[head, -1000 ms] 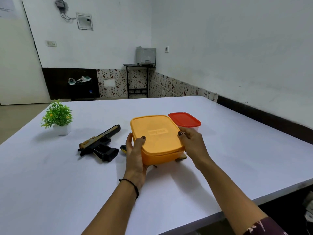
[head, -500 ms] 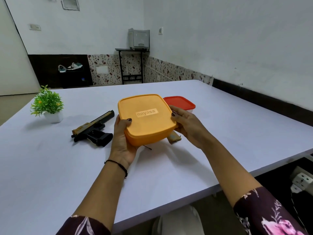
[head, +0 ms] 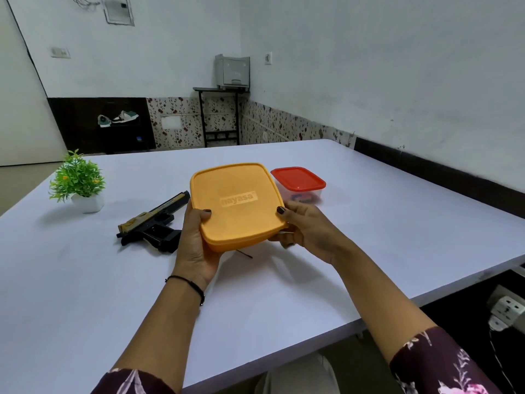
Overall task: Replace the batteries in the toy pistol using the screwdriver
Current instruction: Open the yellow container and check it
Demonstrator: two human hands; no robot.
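An orange lidded box [head: 237, 204] marked "nayasa" is lifted above the white table [head: 369, 223], tilted toward me. My left hand [head: 196, 241] grips its left side and my right hand [head: 305, 228] grips its right side, thumbs on the lid. The black and gold toy pistol [head: 154, 224] lies on its side on the table, just left of my left hand. A thin dark tip [head: 245, 253] pokes out from under the box; the rest of it is hidden. No batteries show.
A small clear tub with a red lid [head: 298, 180] stands behind the orange box on the right, with dark items inside. A potted green plant [head: 78, 182] sits at the far left. The table's near edge runs diagonally at right, above a wall socket [head: 507, 308].
Both hands have raised the orange box off the table and tilted its lid toward me. The camera has tipped downward. The pistol and red-lidded tub have stayed put.
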